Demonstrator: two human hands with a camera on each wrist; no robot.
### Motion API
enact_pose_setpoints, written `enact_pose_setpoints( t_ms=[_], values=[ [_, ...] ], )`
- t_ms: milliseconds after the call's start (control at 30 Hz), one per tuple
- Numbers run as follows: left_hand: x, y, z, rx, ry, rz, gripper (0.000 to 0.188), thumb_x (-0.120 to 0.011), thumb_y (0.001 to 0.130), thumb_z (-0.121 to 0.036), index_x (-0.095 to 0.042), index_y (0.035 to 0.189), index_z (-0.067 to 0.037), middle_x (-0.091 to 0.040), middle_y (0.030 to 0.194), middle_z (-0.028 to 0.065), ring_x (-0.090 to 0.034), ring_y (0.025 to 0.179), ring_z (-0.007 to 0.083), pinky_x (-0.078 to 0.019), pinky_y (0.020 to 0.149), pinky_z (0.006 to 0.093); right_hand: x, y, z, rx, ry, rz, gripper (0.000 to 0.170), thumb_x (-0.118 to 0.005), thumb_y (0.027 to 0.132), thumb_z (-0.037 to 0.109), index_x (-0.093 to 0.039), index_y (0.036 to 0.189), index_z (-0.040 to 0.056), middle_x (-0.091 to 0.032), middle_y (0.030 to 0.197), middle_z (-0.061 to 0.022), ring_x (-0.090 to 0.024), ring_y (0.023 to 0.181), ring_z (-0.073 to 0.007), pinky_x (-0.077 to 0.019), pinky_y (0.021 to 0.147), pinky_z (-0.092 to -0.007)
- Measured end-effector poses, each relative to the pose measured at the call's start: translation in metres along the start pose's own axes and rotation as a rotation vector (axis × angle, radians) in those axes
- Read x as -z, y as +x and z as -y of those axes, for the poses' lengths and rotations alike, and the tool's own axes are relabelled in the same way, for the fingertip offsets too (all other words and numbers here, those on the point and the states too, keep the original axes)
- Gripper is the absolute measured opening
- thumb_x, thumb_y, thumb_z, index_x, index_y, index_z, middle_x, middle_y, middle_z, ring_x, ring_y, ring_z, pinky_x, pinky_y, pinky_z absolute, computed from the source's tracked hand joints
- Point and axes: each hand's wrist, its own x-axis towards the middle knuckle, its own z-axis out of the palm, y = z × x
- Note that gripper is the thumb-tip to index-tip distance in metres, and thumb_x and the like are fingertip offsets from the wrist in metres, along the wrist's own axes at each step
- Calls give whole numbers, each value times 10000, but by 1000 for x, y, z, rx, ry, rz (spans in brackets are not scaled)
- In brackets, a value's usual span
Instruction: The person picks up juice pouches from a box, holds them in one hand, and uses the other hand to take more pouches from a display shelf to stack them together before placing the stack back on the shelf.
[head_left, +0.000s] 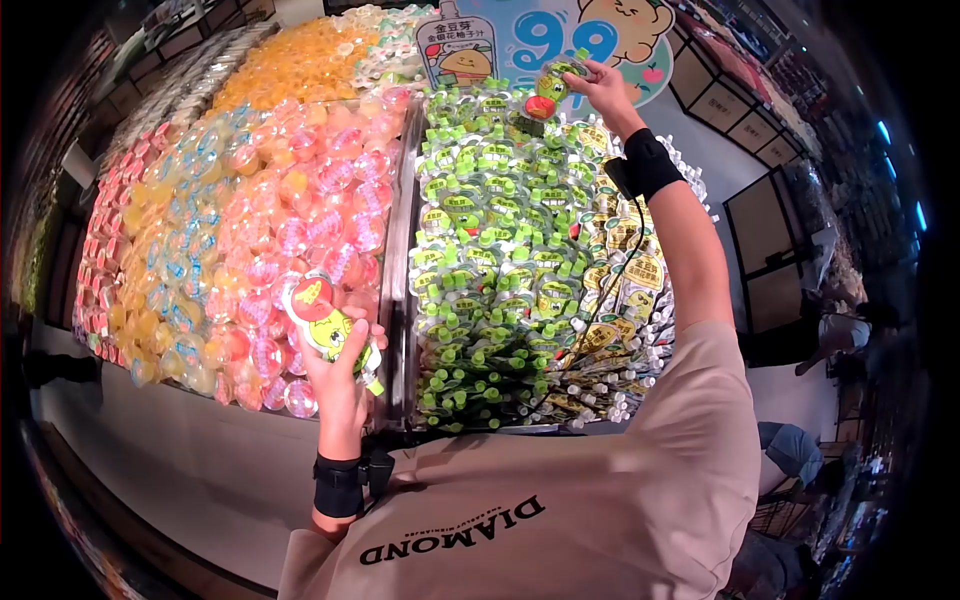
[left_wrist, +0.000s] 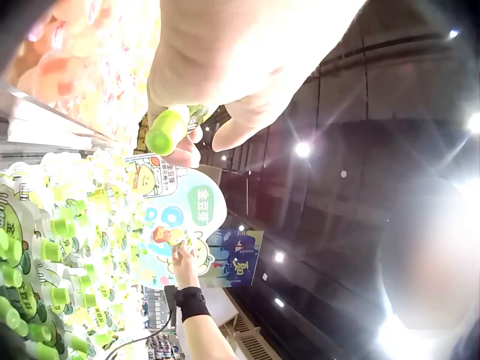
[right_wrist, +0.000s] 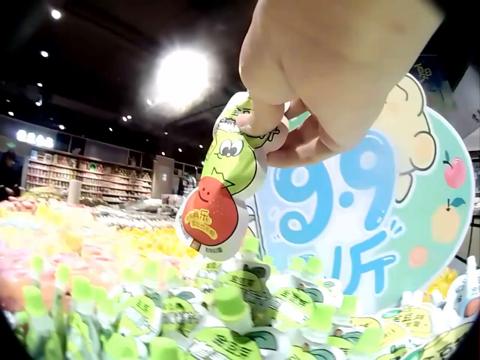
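My left hand [head_left: 337,375] grips a spout pouch [head_left: 316,303] printed with a red fruit and a green cartoon face, over the edge of the pink jelly cups. In the left wrist view its green cap [left_wrist: 166,132] pokes out below the fingers. At the far end of the display, my right hand [head_left: 610,92] pinches a similar spout pouch [right_wrist: 213,208] near its cap end. That pouch hangs close over rows of green-capped pouches [head_left: 500,240], its red fruit part lowest in the right wrist view.
A divider [head_left: 400,230] separates pink jelly cups [head_left: 260,260] from the pouches. White-capped pouches [head_left: 640,270] fill the right side. Behind stands a price sign [right_wrist: 337,202] reading 9.9. Orange cups [head_left: 295,65] lie at the back left. Other people [head_left: 845,330] are at the right.
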Motion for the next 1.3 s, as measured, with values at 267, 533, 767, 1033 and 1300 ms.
enact_pose_setpoints(
  t_ms=[267, 533, 767, 1033, 1300],
  values=[
    [10, -4, 7, -10, 26, -37, 490, -617, 915, 87, -423, 1343, -49, -615, 1033, 87, -655, 806, 203, -553, 658, 336, -2, 6, -66, -93, -108, 64, 348, -810, 859, 163, -682, 1094, -60, -485, 734, 80, -407, 678, -26, -348, 576, -230],
    [7, -6, 11, 56, 14, 4, 444, -615, 910, 89, -435, 1293, -46, -615, 1034, 94, -655, 818, 211, -555, 678, 351, -6, 2, -70, -163, -389, 221, 333, -822, 843, 183, -691, 1012, -73, -457, 673, 66, -445, 636, -55, -417, 583, -273],
    [3, -10, 17, 101, -3, 19, 417, -619, 910, 78, -427, 1258, -48, -624, 1032, 101, -662, 815, 211, -567, 698, 351, -16, 3, -76, -169, -531, 351, 365, -827, 818, 251, -618, 758, -42, -520, 610, -40, -495, 593, -122, -418, 547, -349],
    [0, -16, 12, 166, -75, 160, 374, -468, 1031, -116, -345, 1378, -50, -611, 1101, 183, -676, 885, 270, -601, 749, 403, -23, 18, -78, -251, -894, 518, 509, -882, 698, 252, -654, 1016, -74, -693, 880, -184, -666, 811, -253, -523, 688, -423],
    [-15, -10, 6, 282, 27, 262, 546, -351, 1074, -445, -501, 1287, 36, -681, 1049, 220, -714, 813, 290, -617, 700, 418, -35, -25, 55, 108, -329, 275, 236, -702, 902, 174, -642, 1067, 16, -698, 976, -64, -664, 873, -140, -523, 767, -291]
  ],
)
